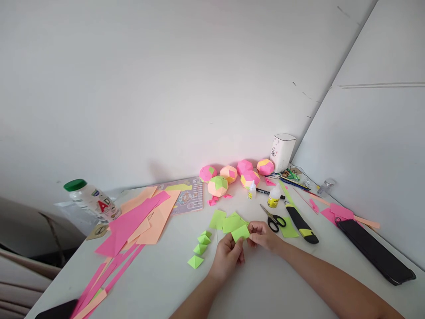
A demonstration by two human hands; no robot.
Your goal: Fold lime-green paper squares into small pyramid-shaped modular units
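Both hands hold one small green paper piece [240, 233] above the white table. My left hand [228, 256] pinches its lower left part with the thumb on top. At its right edge, my right hand [262, 235] has its fingers closed on the same piece. Loose green paper squares [218, 219] lie just behind the hands. To the left of my left hand, several folded green pieces [195, 262] stand in a slanting row. Black-handled scissors [273, 218] rest behind my right hand, beside another green sheet [289, 227].
Several paper balls [218, 186] sit along the wall. Glue bottles [274, 196], a cutter [301, 224] and a black case [375, 250] are on the right. Pink and orange sheets [133, 223], a book [189, 200] and a green-capped bottle [94, 201] occupy the left.
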